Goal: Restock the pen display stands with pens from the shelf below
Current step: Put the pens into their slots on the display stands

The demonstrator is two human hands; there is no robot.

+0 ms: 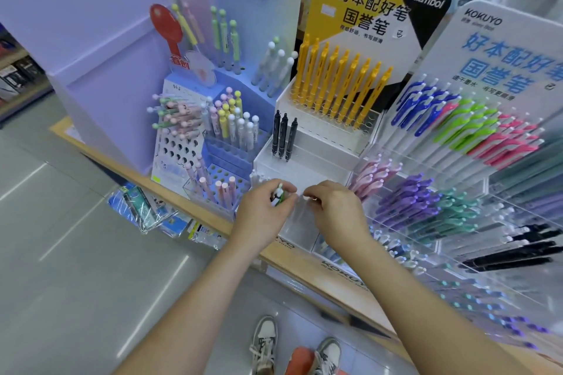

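My left hand (263,211) grips a small bundle of pens (277,195) with white, green and dark parts, just above the front step of the white stepped display stand (307,173). My right hand (335,210) is close beside it, fingertips pinching something small and pale at the stand's front edge; what it is cannot be made out. Three black pens (284,137) stand upright on the stand's middle step. A row of yellow pens (338,85) fills its top step.
A blue stand of pastel pens (225,128) sits to the left, and a clear tiered stand of coloured pens (457,161) to the right. Wrapped packs (146,210) lie on the lower shelf at the left. The wooden shelf edge (304,271) runs diagonally.
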